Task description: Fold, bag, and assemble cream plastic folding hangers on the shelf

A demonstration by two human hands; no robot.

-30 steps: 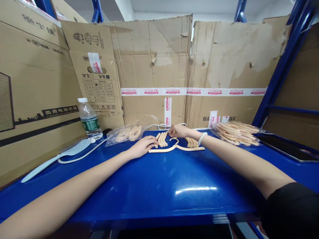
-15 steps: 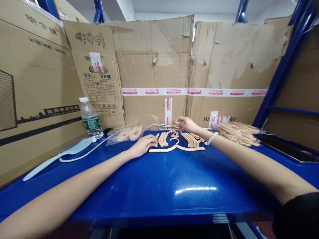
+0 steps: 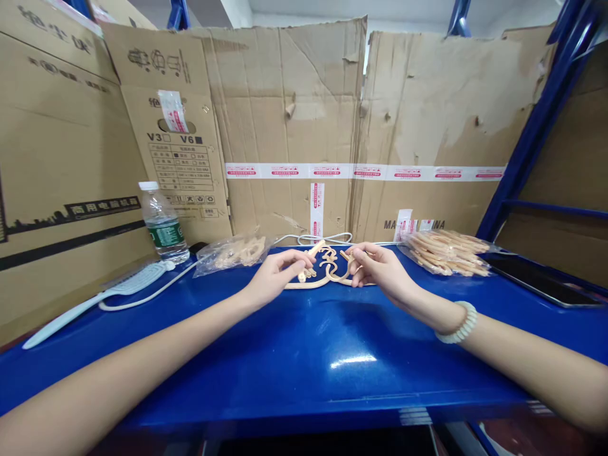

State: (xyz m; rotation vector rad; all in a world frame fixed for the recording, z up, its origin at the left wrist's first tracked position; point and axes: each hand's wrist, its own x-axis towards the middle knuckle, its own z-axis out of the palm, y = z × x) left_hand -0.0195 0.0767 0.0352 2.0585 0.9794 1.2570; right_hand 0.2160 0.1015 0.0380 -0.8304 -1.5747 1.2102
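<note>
Raised over the blue table, my left hand (image 3: 278, 273) grips a beige hanger arm (image 3: 318, 247) between thumb and fingers, the piece tilted up to the right. My right hand (image 3: 377, 265) pinches a curved beige hanger hook (image 3: 338, 278) just to the right of it; the two pieces look apart. Behind and below both hands lies a hanger (image 3: 304, 285) with spread arms, partly covered by the right hand. Several loose hooks (image 3: 327, 251) sit at the back between the hands. Other loose arms are mostly hidden behind my fingers.
A plastic bag of beige pieces (image 3: 237, 252) lies at the left, a fuller bag (image 3: 444, 251) at the right. A water bottle (image 3: 164, 225), a pale blue brush (image 3: 137, 283) and a white cable (image 3: 142, 306) are left; a dark tablet-like slab (image 3: 546, 280) is far right. Cardboard (image 3: 289, 133) walls the back.
My left hand has lifted a hanger arm off the row. The right hand has come back toward me from the hook pile, now with a hook in its fingers. The view has shifted slightly.
</note>
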